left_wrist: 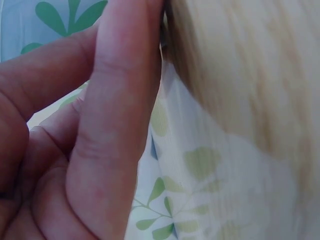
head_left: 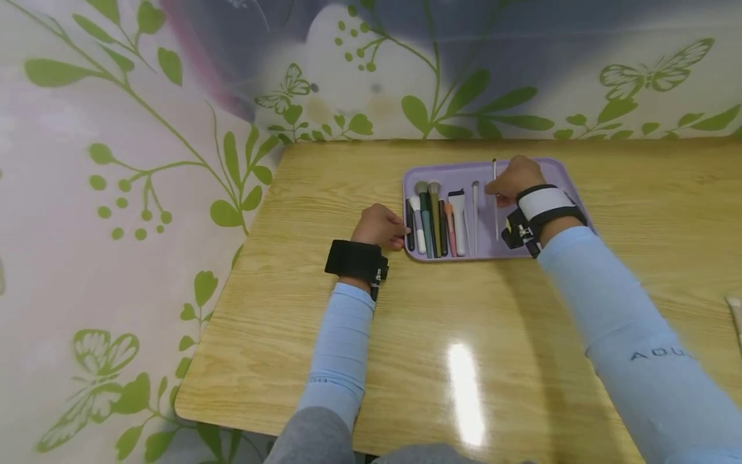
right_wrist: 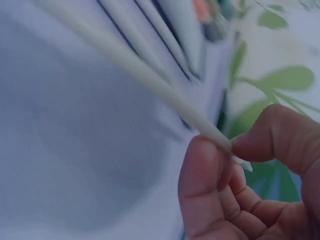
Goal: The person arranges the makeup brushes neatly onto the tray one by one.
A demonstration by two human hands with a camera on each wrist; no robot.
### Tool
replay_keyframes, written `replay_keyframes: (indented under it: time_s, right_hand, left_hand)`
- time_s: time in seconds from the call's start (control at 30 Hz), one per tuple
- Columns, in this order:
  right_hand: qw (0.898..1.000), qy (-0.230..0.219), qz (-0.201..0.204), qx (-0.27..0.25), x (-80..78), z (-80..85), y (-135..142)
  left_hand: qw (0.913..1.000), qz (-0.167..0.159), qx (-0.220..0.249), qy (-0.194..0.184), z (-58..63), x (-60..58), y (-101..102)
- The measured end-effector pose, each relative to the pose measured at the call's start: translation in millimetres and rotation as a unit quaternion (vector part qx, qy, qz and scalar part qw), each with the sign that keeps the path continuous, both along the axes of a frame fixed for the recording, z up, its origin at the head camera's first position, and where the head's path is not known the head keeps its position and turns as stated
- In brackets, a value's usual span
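As the right hand pinches a white brush, left hand at the lilac tray — grip unclear.

The table has a glossy, yellowish wood-grain top with a rounded near-left corner. A purple rectangular tray lies toward its back edge; a pale slender object, cut off by the frame, lies at far right.

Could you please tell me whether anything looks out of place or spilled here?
One thing does: a slender pale item lies on the table at the head view's right edge, apart from the brushes lined up in the purple tray. It is cut off, so I cannot identify it. No spill shows.
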State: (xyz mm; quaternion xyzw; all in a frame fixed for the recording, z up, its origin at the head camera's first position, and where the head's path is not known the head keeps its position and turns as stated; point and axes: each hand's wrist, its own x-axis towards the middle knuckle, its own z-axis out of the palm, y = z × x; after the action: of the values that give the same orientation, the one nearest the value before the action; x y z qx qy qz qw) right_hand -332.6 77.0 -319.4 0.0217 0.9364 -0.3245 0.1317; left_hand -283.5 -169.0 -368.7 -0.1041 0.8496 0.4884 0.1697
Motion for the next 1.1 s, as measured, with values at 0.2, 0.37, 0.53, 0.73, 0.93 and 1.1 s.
replay_keyframes:
  time_s: [0.2,0.37,0.53,0.73,0.93,1.1]
  right_hand:
    - [0.998,-0.007,0.03,0.052,2.7,-26.2,-8.7]
    - [0.997,-0.007,0.038,0.07,6.5,-28.3,-13.7]
    - [0.998,-0.028,0.039,0.051,8.7,-23.7,-19.1]
    - [0.998,-0.032,0.031,0.04,4.8,-27.2,-22.7]
    - [0.997,-0.019,0.042,0.066,-1.4,-35.6,-26.5]
    - [0.997,-0.027,0.052,0.053,-6.0,-40.4,-24.5]
  left_hand:
    - [0.9996,-0.02,-0.014,0.014,0.9,4.3,7.9]
    - [0.9991,-0.027,-0.023,0.022,2.9,7.2,9.6]
    - [0.9992,-0.023,-0.017,0.028,-1.7,5.1,8.7]
    - [0.9994,-0.018,-0.018,0.025,-4.1,0.8,8.0]
    - [0.9995,-0.017,-0.02,0.017,-5.6,-0.1,5.4]
    - [0.9994,-0.018,-0.024,0.018,-4.9,1.4,3.7]
